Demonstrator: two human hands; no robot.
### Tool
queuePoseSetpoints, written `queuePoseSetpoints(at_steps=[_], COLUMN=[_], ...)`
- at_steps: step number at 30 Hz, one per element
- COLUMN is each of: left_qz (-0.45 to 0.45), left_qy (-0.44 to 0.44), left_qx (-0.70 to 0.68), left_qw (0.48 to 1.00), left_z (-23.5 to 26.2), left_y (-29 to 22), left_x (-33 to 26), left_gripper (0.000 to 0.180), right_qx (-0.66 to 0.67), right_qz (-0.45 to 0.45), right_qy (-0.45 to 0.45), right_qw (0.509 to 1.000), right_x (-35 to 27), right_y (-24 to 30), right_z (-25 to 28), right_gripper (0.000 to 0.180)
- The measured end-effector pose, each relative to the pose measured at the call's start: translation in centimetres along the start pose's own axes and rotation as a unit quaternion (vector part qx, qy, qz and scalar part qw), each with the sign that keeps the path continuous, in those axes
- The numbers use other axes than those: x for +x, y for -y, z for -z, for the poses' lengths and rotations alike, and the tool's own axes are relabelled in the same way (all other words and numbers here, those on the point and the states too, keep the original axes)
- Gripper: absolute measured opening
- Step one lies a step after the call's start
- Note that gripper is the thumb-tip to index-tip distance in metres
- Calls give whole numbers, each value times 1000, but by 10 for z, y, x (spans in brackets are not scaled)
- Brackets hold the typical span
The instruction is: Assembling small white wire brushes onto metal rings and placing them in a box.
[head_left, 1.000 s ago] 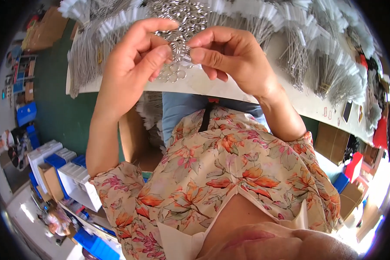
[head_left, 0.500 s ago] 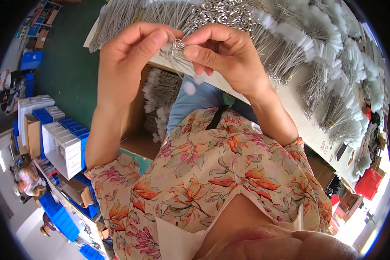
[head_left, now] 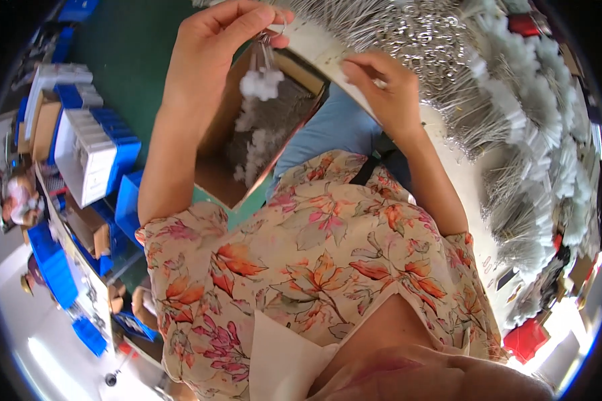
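My left hand (head_left: 231, 47), at the top left of centre, pinches a thin metal ring (head_left: 282, 25) between thumb and fingers. From the ring hangs a small bunch of wire brushes with white fluffy tips (head_left: 262, 84), over an open cardboard box (head_left: 214, 177). More such brushes (head_left: 267, 127) lie inside that box. Apart from the ring, my right hand (head_left: 391, 93) hovers by the table edge with thumb and fingertips drawn together. What it holds, if anything, is hidden. To its right lies a heap of shiny metal rings (head_left: 428, 43).
Dense bundles of wire brushes (head_left: 515, 160) cover much of the pale table (head_left: 458, 174) on the right. A red bag (head_left: 525, 341) is at the far right. On the left are blue and white bins (head_left: 90, 157) and a workbench; people are in the background.
My two hands have parted. The left carries the ring and its bunch up and over the box; the right has let go and moved right. The view has shifted too.
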State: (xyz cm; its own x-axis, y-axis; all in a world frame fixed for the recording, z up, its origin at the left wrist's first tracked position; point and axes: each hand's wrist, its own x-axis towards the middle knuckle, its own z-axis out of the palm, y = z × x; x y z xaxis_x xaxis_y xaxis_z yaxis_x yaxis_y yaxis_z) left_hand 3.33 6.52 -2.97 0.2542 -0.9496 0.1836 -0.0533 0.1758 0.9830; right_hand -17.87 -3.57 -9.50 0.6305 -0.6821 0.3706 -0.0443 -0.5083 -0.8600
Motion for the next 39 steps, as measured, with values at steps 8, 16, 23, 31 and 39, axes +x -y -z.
queuePoseSetpoints(at_steps=[8,16,23,31,39], left_qz=[131,139,287,-151,-54], left_qy=[176,210,-111,-239,55], left_qx=[477,592,314,269,724], left_qw=[851,766,898,921,685], left_z=[4,22,21,15,-60], left_y=[193,393,321,66,55], left_x=[-66,-121,-100,120,362], left_gripper=[14,29,31,17,33], right_qx=[-82,-110,-90,8,-192], right_qz=[-166,-125,-96,-107,-63], right_qy=[29,34,39,74,-104], right_qw=[982,986,991,991,974], right_x=[-79,-80,-65,-38,-25], right_y=[-45,-43,-34,-13,-1], right_z=[10,2,17,82,211], right_gripper=[10,7,3,6,8])
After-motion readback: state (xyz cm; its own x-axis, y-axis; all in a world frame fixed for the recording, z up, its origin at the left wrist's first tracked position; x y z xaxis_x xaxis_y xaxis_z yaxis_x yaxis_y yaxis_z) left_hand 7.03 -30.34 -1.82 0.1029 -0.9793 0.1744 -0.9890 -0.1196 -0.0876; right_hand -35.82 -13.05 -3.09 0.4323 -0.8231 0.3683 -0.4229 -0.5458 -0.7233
